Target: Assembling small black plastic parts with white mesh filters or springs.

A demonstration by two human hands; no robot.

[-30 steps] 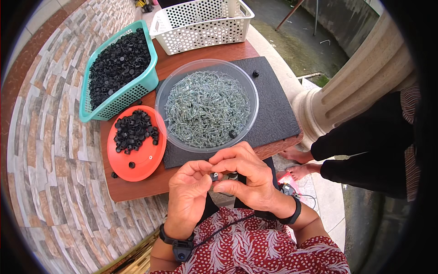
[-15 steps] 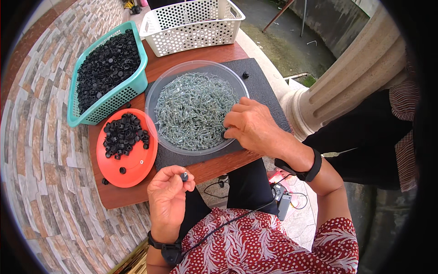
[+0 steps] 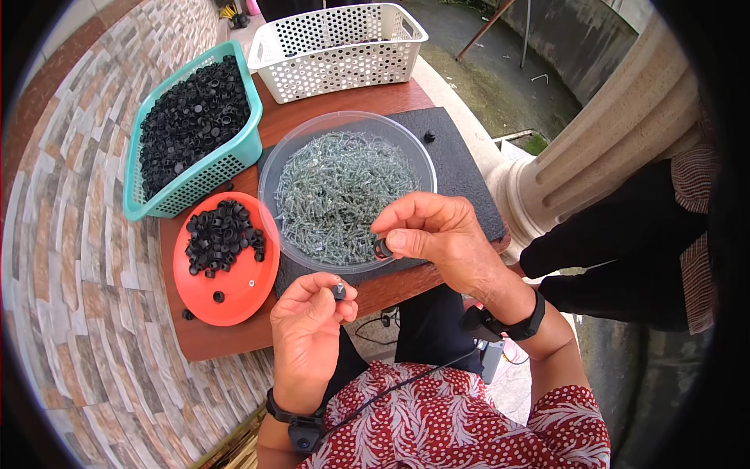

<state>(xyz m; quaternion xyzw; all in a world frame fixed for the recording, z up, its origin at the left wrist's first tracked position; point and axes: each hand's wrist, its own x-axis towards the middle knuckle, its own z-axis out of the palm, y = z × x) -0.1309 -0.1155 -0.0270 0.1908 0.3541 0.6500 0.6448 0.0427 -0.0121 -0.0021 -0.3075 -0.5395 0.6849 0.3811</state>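
My left hand (image 3: 306, 322) pinches a small black plastic cap (image 3: 338, 291) with a screw in it, held just off the table's near edge. My right hand (image 3: 437, 234) holds a small black ring-shaped piece (image 3: 382, 248) between thumb and forefinger over the near rim of a clear round bowl (image 3: 273, 160) filled with grey screws (image 3: 337, 194). An orange plate (image 3: 234, 293) with a heap of black caps (image 3: 221, 237) lies left of the bowl. A teal basket (image 3: 226, 164) full of black caps stands behind it.
A white perforated basket (image 3: 336, 45) stands at the far end of the small wooden table (image 3: 234, 336). A black mat (image 3: 461, 172) lies under the bowl. A stone-tiled wall runs along the left; a pale column (image 3: 617, 148) and another person's dark sleeve (image 3: 625, 242) are at right.
My hands were together at the table edge, then the right hand reached into the screw bowl. Now it has drawn back toward me with a small black piece; the left hand stays low.
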